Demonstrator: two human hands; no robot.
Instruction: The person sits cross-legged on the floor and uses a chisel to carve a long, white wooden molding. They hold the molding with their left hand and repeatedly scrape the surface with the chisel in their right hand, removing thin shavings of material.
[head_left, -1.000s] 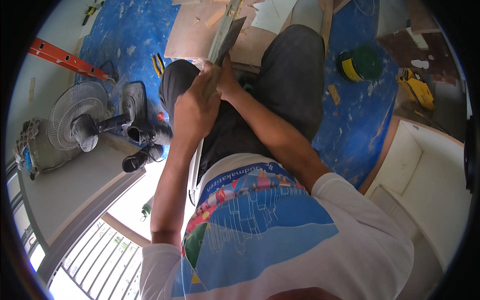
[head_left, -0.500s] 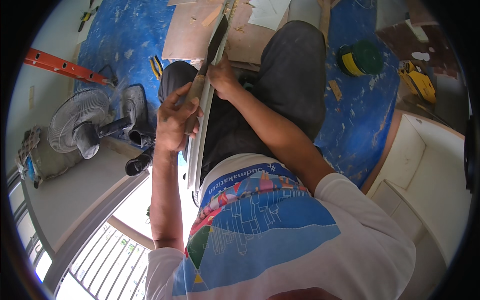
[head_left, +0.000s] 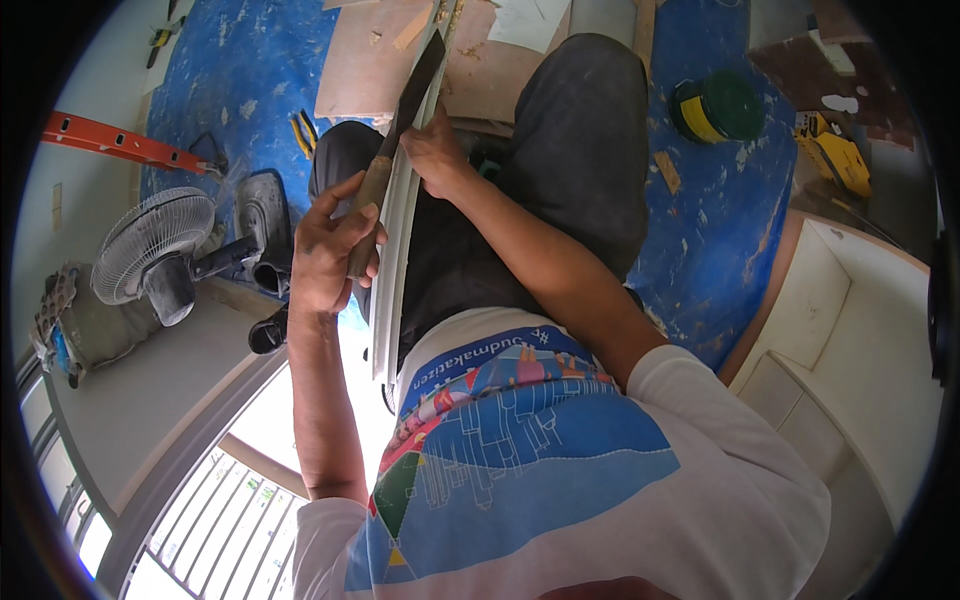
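Note:
My left hand (head_left: 328,250) is closed round the wooden handle of a large knife (head_left: 415,88) with a dark, broad blade. The blade points away from me and lies along the left side of a long, pale grooved strip of moulding (head_left: 400,225). My right hand (head_left: 436,158) grips that strip from its right side, next to the base of the blade. The strip runs from near my waist, between my knees, out past the top of the view. Whether the cutting edge touches the strip, I cannot tell.
Brown boards (head_left: 355,70) lie beyond my knees on a blue floor sheet (head_left: 250,60). Yellow-handled pliers (head_left: 303,135) sit by my left knee. Leftward are a fan (head_left: 155,250) and an orange ladder (head_left: 120,140); rightward, a green bucket (head_left: 735,108) and a yellow tool (head_left: 840,160).
My left hand and the knife have moved left and a little toward me. The blade now sits more to the strip's left side. My right hand has shifted slightly left.

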